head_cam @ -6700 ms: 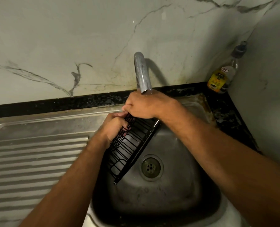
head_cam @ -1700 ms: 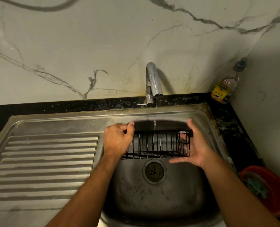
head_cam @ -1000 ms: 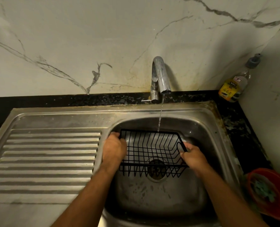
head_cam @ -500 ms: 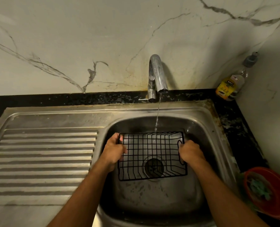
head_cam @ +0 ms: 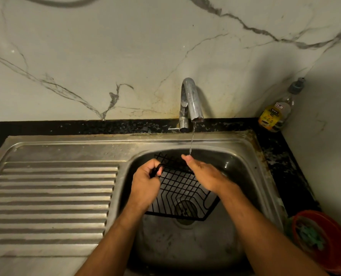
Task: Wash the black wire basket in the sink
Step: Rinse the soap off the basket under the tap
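The black wire basket (head_cam: 182, 193) hangs tilted inside the steel sink (head_cam: 251, 156), above the drain (head_cam: 185, 210). My left hand (head_cam: 145, 185) grips a wire loop handle at the basket's upper left corner. My right hand (head_cam: 202, 174) lies flat over the basket's far rim with its fingers stretched out; its fingertips sit under the thin stream of water from the chrome tap (head_cam: 191, 100). Part of the basket is hidden behind both hands.
A ribbed steel draining board (head_cam: 52, 198) lies left of the basin. A dish-soap bottle (head_cam: 277, 110) stands in the back right corner on the black counter. A red bowl (head_cam: 325, 240) with a green scrubber sits at the right front. A marble wall rises behind.
The basket has turned from lying level and square to tilted with a corner toward me. My right hand has left the right handle and now rests flat on the far rim under the water.
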Motion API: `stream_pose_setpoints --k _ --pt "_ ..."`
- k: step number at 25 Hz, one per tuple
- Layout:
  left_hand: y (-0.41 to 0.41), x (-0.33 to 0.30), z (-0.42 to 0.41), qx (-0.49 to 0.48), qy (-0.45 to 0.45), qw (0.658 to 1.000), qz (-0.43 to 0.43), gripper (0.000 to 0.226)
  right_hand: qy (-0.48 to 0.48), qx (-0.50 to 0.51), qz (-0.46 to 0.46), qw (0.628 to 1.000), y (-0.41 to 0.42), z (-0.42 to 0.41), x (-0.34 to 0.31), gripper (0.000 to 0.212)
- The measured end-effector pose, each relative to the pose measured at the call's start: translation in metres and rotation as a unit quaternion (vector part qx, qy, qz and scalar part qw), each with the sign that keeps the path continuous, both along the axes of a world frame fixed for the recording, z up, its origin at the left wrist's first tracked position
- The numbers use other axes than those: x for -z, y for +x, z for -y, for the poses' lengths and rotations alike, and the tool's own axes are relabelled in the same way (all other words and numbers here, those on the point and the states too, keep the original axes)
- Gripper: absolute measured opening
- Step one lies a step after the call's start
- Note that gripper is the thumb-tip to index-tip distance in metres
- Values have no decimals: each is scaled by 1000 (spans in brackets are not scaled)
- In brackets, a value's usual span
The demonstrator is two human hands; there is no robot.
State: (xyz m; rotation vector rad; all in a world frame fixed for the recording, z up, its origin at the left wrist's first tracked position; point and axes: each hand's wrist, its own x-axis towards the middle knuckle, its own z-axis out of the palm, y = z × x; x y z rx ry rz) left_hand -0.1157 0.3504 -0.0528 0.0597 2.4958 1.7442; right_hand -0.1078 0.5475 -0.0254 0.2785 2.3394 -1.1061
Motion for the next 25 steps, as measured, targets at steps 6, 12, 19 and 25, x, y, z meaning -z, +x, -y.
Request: stream_pose_setpoints --k 6,12,19,25 --pt "-5 -37 -26 126 -139 981 -48 35 -143 15 -123 982 -23 38 -38 71" --pt "7 -70 -55 288 -317 894 -128 59 -217 234 79 945 -38 -17 -22 30" --pt "4 -70 -59 326 -339 861 -193 55 -175 228 150 946 -12 -21 -24 44" --pt "-25 -78 -61 284 -478 826 -96 106 -186 386 23 903 -8 -26 0 20"
